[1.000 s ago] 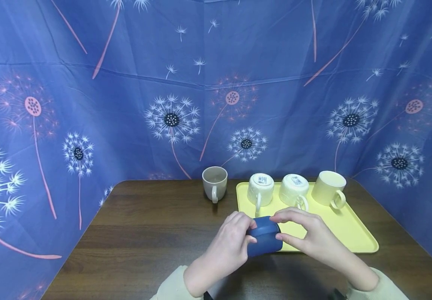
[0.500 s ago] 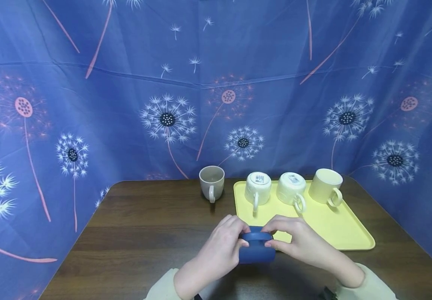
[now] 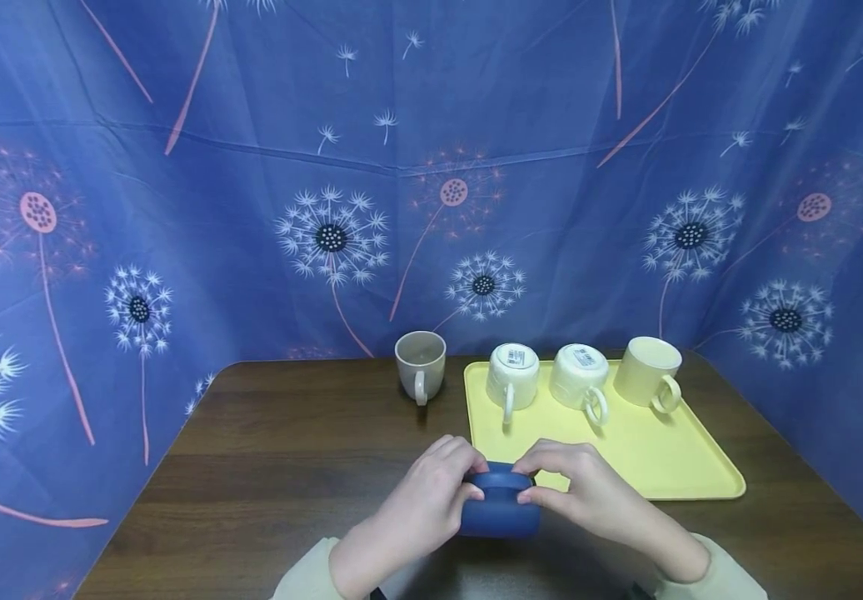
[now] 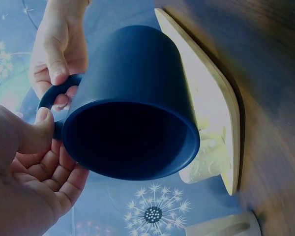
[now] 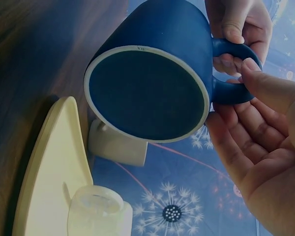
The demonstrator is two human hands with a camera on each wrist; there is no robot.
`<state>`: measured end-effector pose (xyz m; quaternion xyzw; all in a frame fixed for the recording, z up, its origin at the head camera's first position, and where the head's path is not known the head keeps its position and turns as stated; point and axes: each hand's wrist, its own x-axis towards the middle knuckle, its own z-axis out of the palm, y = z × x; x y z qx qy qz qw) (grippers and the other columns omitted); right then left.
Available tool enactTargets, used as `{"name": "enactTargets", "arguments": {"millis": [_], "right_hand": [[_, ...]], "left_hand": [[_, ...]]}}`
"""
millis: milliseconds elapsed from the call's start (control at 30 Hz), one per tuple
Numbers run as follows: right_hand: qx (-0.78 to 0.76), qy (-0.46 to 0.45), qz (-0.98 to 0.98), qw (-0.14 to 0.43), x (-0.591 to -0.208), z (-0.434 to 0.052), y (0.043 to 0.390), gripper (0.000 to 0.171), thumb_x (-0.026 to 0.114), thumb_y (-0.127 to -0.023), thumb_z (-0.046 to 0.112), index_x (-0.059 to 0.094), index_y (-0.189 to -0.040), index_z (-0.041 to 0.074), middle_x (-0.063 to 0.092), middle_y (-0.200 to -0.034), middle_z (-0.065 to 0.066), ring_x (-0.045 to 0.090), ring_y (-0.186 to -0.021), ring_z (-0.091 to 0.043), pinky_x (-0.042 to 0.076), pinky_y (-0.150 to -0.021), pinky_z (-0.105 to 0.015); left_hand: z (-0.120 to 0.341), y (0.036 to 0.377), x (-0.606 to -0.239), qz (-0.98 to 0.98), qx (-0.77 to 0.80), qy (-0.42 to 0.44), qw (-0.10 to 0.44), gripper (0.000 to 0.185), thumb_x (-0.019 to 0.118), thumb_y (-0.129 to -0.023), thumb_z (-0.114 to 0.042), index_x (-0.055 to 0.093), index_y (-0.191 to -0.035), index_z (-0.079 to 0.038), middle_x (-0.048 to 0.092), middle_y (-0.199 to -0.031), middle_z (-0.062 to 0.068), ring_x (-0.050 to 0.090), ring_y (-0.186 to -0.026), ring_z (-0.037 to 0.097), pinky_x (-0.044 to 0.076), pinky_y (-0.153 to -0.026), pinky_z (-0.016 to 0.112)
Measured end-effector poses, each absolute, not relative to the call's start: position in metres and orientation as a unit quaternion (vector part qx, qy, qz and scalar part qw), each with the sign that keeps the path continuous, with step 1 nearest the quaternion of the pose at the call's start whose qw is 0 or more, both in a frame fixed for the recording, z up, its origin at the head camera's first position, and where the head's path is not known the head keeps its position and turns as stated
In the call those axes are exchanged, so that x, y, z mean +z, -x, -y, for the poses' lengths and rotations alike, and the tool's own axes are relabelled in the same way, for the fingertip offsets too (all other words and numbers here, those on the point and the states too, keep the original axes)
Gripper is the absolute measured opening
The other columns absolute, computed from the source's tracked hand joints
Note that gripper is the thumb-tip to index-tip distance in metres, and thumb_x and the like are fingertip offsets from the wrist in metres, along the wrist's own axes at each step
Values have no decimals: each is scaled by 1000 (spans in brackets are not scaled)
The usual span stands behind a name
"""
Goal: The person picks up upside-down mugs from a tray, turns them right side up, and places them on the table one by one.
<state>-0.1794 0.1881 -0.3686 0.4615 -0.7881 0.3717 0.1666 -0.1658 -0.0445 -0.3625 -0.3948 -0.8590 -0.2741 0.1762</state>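
A dark blue mug [image 3: 501, 520] lies sideways between my hands, its handle [image 3: 502, 481] pointing up. My left hand [image 3: 420, 502] pinches the handle's end nearest the rim, thumb on top and fingers beneath. At the other end, my right hand [image 3: 589, 492] pinches the handle between thumb and fingers. The left wrist view looks into the dark inside of the mug [image 4: 132, 140]. Its flat base [image 5: 147, 96], ringed by a pale edge, faces the right wrist camera.
A yellow tray [image 3: 652, 467] sits on the right of the brown wooden table [image 3: 289, 467]. It bears two upside-down white mugs [image 3: 512, 383] [image 3: 576, 385] and a cream mug [image 3: 647, 371]. Left of the tray stands a grey mug [image 3: 421, 364]. A blue dandelion-print cloth [image 3: 251, 208] hangs behind.
The blue mug has come closer to the person and slightly left, turning from tilted to level. My right hand has moved in from its base end onto the handle.
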Motion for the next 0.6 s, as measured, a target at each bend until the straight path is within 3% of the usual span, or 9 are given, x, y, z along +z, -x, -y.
{"name": "enactTargets", "arguments": {"millis": [467,600], "right_hand": [[395,-436,795,148,-370,-181,171,30,80,-70,11,69,-97,19,67,-87,11,61,-74,-2,51,-67,-16],[396,-450,783,165,-371,-180,170,29,80,-71,8,70,-96,16,67,-85,8,61,-74,-3,51,-67,-16]], "left_hand": [[53,166,-363,856,-292,394,164,15,71,-83,-12,59,-93,-12,60,-88,-6,52,-86,6,46,-80,18],[54,166,-362,854,-298,396,156,14,71,-83,-12,60,-93,-12,60,-88,-5,53,-86,7,46,-81,17]]}}
